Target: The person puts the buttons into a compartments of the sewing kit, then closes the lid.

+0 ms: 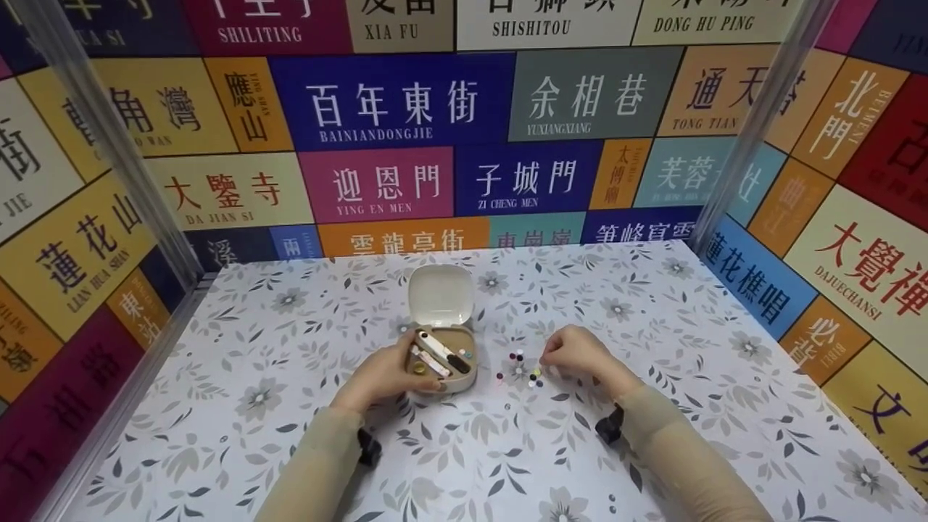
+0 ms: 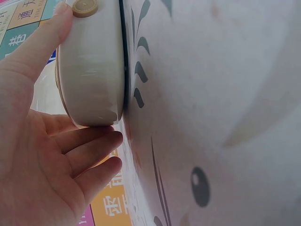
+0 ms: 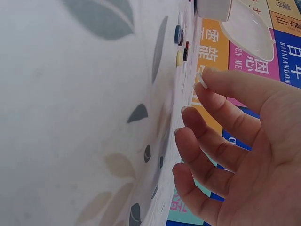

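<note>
Case: small beige hinged case [image 1: 442, 354] standing near the middle of the flower-patterned table [image 1: 689, 406], just left of the scattered pieces.
Lid: lid [image 1: 440, 296] swung up and back, standing roughly upright behind the tray, pale inner face toward the camera.
Case contents: a white bar-shaped part with a dark end lies slantwise across the tray; a yellowish round piece sits at the front left corner; small items at the right edge are too small to identify.
Left hand: left hand [image 1: 388, 373] cups the case's left and front wall, thumb [image 2: 40, 44] along one side and fingers [image 2: 91, 141] curled under the opposite edge; the grip is on the case.
Right hand: right hand [image 1: 576, 353] rests over the table right of the beads, fingers [image 3: 221, 122] loosely bent and slightly parted, holding nothing visible.
Loose pieces: small coloured beads [image 1: 523, 368] spread on the table between case and right hand, outside the case, apart from one another.
Surroundings: panel walls [image 1: 391, 101] printed with coloured place-name blocks enclose the table on three sides.
</note>
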A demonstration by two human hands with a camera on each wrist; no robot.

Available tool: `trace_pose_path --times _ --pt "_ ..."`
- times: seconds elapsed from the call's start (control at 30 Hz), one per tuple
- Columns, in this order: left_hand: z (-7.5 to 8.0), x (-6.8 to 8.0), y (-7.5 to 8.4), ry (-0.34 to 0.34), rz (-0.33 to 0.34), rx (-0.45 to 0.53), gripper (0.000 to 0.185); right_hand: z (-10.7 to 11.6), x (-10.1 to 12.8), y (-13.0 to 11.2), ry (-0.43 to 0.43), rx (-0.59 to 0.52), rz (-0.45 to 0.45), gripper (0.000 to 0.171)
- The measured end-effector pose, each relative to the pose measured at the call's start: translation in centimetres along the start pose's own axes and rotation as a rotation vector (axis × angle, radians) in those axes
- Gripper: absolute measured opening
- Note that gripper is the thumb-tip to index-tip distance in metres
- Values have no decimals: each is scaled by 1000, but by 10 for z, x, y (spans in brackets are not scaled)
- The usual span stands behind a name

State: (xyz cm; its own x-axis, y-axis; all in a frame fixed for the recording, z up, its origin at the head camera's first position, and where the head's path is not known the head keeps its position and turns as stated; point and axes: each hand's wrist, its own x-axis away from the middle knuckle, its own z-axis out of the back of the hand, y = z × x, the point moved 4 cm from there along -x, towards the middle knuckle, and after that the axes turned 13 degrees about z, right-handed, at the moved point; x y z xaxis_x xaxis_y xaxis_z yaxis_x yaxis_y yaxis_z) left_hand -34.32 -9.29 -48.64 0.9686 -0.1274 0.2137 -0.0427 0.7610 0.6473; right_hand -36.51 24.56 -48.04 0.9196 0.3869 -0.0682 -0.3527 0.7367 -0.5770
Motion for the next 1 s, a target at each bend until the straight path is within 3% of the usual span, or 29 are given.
trace_pose_path --times 0.27,0.77,1.0 --pt "0 0 -1 8 -17 -27 125 -1 -5 -5 45 -65 86 12" --pt "0 2 0 4 1 -6 127 -4 -17 -12 68 -176 -8 9" --pt "0 1 2 9 -9 -8 127 -2 -20 -15 86 -165 -8 11"
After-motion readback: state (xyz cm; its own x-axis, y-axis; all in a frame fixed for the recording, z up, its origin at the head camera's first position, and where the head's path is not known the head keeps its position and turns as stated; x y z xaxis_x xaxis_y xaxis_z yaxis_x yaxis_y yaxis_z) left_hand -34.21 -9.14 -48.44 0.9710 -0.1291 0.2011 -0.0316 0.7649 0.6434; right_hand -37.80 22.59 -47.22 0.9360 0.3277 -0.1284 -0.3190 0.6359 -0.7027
